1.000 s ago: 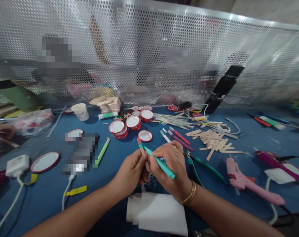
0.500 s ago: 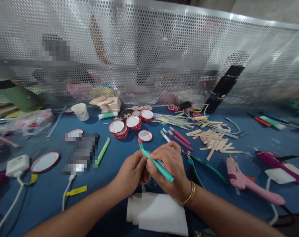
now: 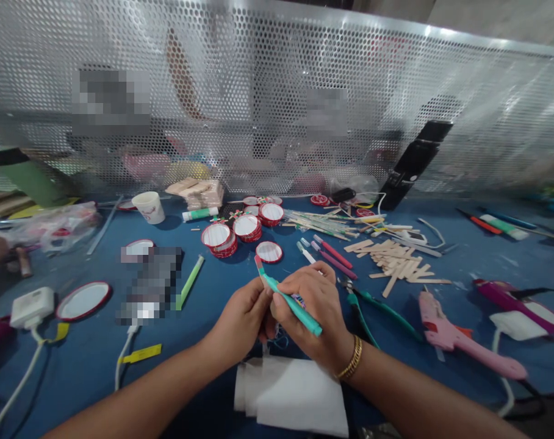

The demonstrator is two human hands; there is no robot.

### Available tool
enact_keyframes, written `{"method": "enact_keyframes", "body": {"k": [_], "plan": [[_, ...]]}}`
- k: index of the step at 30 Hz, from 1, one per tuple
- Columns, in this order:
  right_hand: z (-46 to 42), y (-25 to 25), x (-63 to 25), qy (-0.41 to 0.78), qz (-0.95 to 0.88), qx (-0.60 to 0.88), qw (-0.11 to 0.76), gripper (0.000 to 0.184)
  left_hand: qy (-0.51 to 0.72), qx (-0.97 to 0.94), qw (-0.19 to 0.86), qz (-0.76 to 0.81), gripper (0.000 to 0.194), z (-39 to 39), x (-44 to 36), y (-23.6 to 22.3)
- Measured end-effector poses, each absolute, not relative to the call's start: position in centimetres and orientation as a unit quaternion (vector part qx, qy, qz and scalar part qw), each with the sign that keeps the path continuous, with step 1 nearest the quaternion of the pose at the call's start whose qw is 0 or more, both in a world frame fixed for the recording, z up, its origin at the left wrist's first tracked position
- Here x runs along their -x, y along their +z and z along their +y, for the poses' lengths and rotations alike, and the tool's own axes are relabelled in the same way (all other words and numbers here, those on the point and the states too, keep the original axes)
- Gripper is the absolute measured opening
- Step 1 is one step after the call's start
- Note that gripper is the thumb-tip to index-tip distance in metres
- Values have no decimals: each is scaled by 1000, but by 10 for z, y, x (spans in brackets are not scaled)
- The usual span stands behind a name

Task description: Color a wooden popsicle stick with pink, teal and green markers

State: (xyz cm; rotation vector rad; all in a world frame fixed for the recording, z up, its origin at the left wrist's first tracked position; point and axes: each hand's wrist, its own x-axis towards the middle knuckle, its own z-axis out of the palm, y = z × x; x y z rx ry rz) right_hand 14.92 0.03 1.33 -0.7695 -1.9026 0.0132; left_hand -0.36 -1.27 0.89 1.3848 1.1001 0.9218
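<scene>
My right hand (image 3: 316,299) is closed round a teal marker (image 3: 304,317), whose tip points up and left. The tip meets a small craft stick (image 3: 259,263), coloured red at its end and green below. My left hand (image 3: 243,314) pinches the lower part of this stick, which the fingers mostly hide. Some thin blue strands and a patterned bit show beneath the right palm, too covered to make out. Below both hands lies folded white paper (image 3: 299,390). A round red-rimmed lid (image 3: 268,252) rests just beyond the stick.
Stacked red-rimmed lids (image 3: 219,235), loose craft sticks (image 3: 396,262) and other markers (image 3: 334,253) lie ahead. Green-handled pliers (image 3: 387,311) and a pink glue gun (image 3: 464,335) are at right. A phone (image 3: 155,280) and paper cup (image 3: 149,207) are left. Perforated metal (image 3: 277,79) stands behind.
My hands, the marker and the stick stay nearly in place, with the marker's tip still at the stick. Another person's hand has come into view at the far left edge.
</scene>
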Motion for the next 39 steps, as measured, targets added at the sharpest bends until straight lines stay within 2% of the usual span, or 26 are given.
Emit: {"method": "enact_keyframes", "body": {"k": [7, 39], "plan": [[2, 14, -151, -4, -777, 327, 537, 9, 391, -579, 548, 460, 38, -12, 2, 10], [2, 14, -150, 10, -803, 297, 516, 10, 393, -576, 546, 464, 39, -14, 2, 12]]}}
